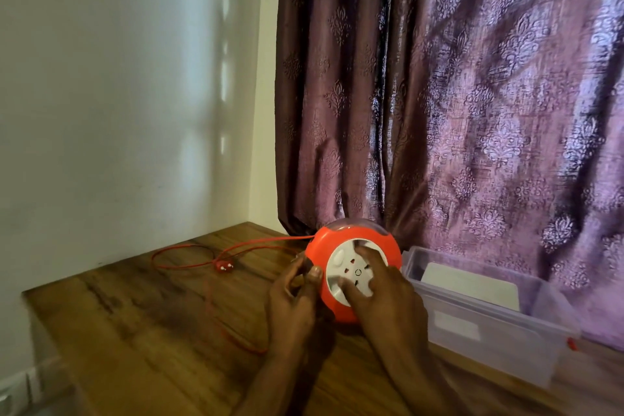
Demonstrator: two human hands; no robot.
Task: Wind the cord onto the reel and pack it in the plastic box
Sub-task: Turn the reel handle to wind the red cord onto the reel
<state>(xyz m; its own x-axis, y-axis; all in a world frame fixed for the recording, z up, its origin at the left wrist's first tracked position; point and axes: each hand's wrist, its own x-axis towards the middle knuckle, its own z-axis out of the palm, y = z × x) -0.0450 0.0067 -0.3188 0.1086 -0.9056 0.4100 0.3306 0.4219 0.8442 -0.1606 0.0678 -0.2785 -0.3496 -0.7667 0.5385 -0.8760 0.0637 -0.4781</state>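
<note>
An orange cord reel [337,240] with a white socket face stands tilted on the wooden table [135,314]. My right hand [385,294] lies on the white face, fingers spread over it. My left hand [297,297] grips the reel's left edge, thumb against the orange rim. The thin red cord [189,248] runs from the reel's left side and loops across the table, ending in a red plug [223,267]. Another stretch of cord [236,341] trails toward the front. The clear plastic box [489,324] stands open just right of the reel.
A white flat item [469,284] lies inside the box. A patterned purple curtain [472,94] hangs behind the reel and box. A pale wall [118,94] borders the table on the left. The table's left edge drops off near a wall socket plate [17,388].
</note>
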